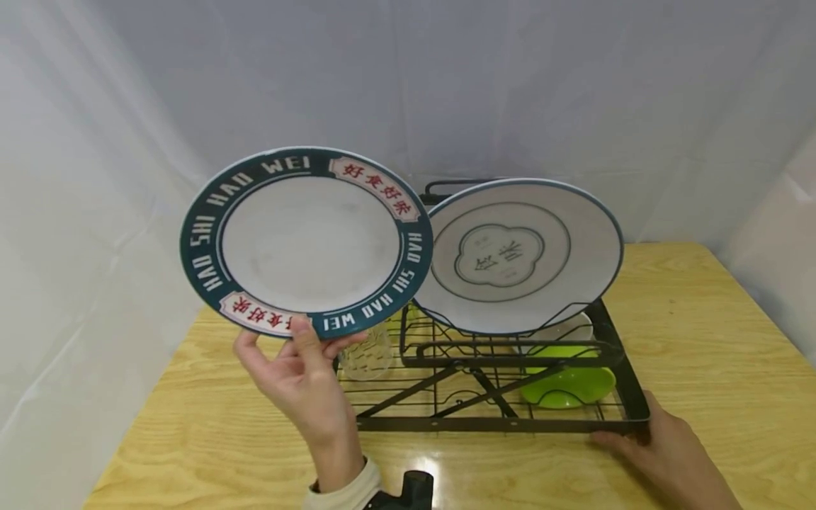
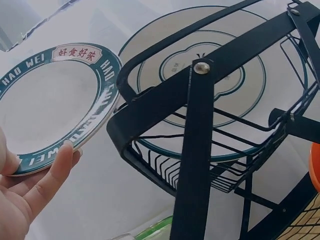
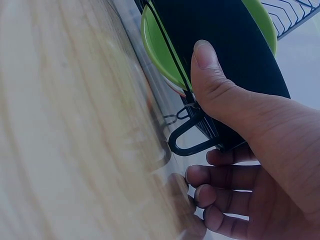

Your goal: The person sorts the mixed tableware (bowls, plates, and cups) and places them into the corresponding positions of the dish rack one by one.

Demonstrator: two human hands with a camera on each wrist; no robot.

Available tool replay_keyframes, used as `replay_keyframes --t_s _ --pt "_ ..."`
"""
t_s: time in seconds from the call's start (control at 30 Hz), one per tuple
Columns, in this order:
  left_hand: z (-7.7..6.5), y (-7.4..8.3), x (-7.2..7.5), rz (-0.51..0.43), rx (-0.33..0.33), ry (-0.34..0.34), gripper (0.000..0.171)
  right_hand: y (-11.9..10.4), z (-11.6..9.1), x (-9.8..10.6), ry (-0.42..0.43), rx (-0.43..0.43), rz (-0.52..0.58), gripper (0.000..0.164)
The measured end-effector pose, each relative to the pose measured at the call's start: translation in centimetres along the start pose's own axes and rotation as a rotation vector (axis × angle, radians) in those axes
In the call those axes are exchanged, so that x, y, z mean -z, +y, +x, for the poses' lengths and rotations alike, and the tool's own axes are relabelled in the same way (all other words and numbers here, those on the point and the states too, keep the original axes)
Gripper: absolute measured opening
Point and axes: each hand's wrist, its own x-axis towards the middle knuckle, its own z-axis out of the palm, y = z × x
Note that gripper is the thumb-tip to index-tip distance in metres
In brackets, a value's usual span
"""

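A white plate (image 1: pixel 312 241) with a dark green lettered rim is held up in my left hand (image 1: pixel 312 386), thumb over the lower rim and fingers behind it. In the head view it overlaps the left edge of a larger white plate (image 1: pixel 510 255) that leans in the upper tier of a black wire dish rack (image 1: pixel 497 423). My right hand (image 1: pixel 669 453) grips the rack's near right corner. The right wrist view shows the thumb on the black frame (image 3: pixel 235 55) and the other fingers curled below its edge.
On the rack's lower tier sit a green bowl (image 1: pixel 567 389) at the right and a clear glass (image 1: pixel 366 358) at the left. A white bowl (image 1: pixel 574 329) shows behind the green one. The rack stands on a wooden table (image 1: pixel 210 425) before a pale curtain (image 1: pixel 446 85).
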Motion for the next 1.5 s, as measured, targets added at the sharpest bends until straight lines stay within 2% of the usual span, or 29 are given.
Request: replay_keyframes --t_s 0.2,0.6,1.27,1.37,1.5 --pt "-0.4 -0.4 -0.4 0.016 -0.024 -0.034 0.029 0.0 0.0 0.1 -0.005 0.003 0.001 0.096" --pt "-1.9 -1.0 -2.4 0.101 -0.008 -0.115 0.027 -0.1 -0.1 0.2 0.015 0.022 0.0 0.094" --pt "-2.4 -1.9 -2.8 0.196 -0.133 -0.149 0.027 0.0 -0.1 0.2 0.017 0.031 -0.003 0.092" --pt "-2.3 -2.1 -2.8 0.271 -0.175 -0.157 0.027 0.0 -0.1 0.1 0.014 0.03 0.005 0.091" --pt "-2.1 -2.5 -2.7 0.393 -0.326 -0.206 0.025 0.1 -0.1 0.0 0.0 0.018 0.01 0.091"
